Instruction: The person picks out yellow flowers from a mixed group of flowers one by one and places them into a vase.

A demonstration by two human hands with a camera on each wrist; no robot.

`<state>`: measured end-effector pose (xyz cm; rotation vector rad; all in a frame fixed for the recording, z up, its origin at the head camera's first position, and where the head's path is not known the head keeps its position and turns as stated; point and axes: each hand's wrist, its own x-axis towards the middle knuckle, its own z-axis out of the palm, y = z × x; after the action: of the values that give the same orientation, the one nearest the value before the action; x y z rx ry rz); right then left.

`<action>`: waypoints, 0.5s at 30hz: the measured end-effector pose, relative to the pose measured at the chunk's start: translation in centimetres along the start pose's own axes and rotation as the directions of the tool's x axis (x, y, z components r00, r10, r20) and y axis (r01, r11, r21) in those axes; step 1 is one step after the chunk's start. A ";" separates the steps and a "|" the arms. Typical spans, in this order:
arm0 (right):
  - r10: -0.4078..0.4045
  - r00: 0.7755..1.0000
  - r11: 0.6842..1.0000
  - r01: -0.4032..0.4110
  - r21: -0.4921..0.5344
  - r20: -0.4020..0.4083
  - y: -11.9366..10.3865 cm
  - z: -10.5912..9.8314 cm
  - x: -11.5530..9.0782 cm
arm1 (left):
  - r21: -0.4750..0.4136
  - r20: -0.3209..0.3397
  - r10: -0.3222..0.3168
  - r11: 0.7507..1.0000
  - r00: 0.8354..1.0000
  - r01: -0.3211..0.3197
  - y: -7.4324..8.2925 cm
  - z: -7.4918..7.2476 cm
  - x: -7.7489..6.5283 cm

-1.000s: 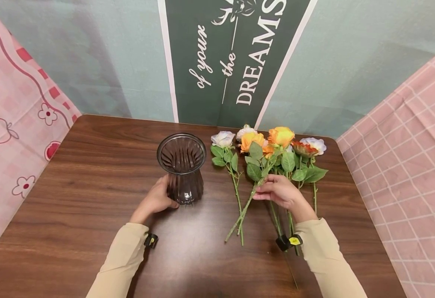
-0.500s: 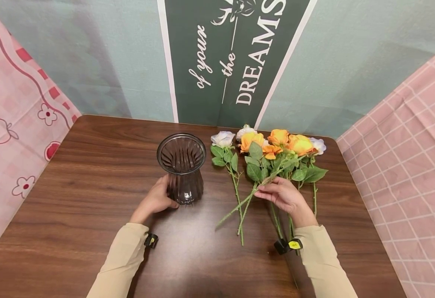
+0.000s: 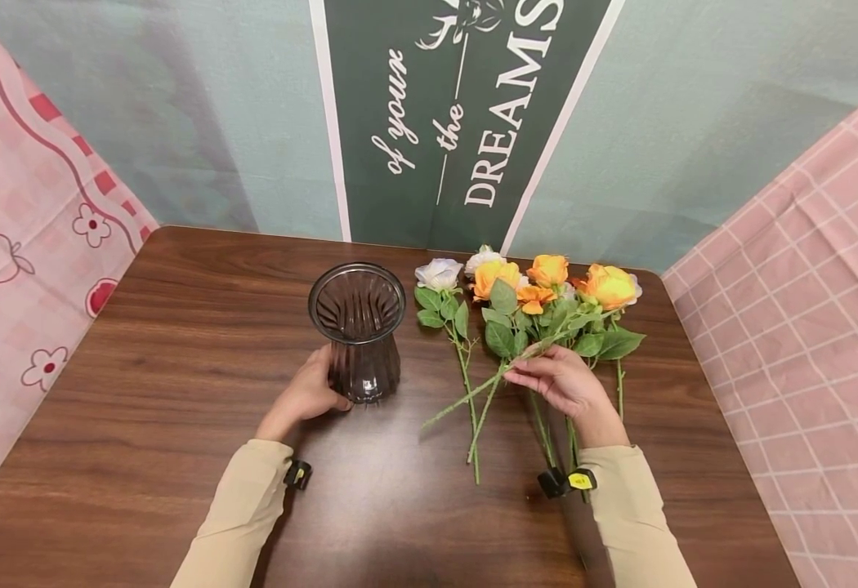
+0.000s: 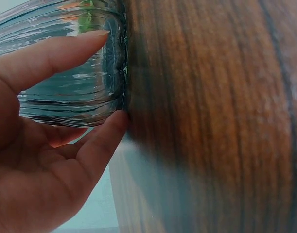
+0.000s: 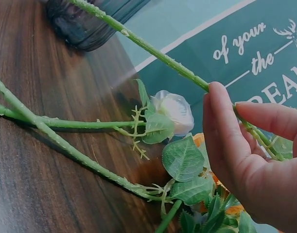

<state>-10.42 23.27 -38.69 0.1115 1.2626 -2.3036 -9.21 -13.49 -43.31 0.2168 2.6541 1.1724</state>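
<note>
A dark, ribbed glass vase (image 3: 365,371) stands upright, left of the flowers. My left hand (image 3: 310,390) holds it low on its left side; in the left wrist view the thumb lies along the glass (image 4: 65,92) and a fingertip is at its base. My right hand (image 3: 563,384) pinches the green stem (image 5: 153,51) of a yellow-orange rose (image 3: 609,286) between thumb and fingers. That stem slants, its cut end pointing left towards the vase and its bloom up to the right. Beneath it lie other stems and leaves, partly hidden by the hand.
A pale white-lilac rose (image 3: 439,275) lies on the brown wooden table (image 3: 201,343), left of several orange and white flowers, such as an orange rose (image 3: 495,279). Behind the table hangs a lettered cloth (image 3: 429,196); a pink checked cloth (image 3: 804,343) hangs at the right.
The rose in my right hand has turned: its bloom has swung right and slightly down, while its cut end has moved left and up. The left hand and vase stay put.
</note>
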 end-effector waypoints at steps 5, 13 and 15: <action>-0.015 1.000 1.000 0.015 0.002 0.010 -0.2 0.0 0.0 | -0.006 0.000 -0.009 1.000 1.000 0.009 0.0 0.0 0.0; -0.014 1.000 0.999 0.014 0.036 -0.011 0.2 0.0 -0.1 | -0.015 -0.007 0.000 1.000 1.000 0.000 -0.1 0.1 0.1; -0.009 0.999 0.999 0.010 0.041 -0.032 0.4 0.0 -0.1 | -0.016 -0.009 0.003 1.000 1.000 -0.003 -0.1 0.1 0.1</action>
<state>-10.16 23.15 -38.92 0.1579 1.2339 -2.3452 -9.30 -13.48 -43.49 0.2132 2.6525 1.1978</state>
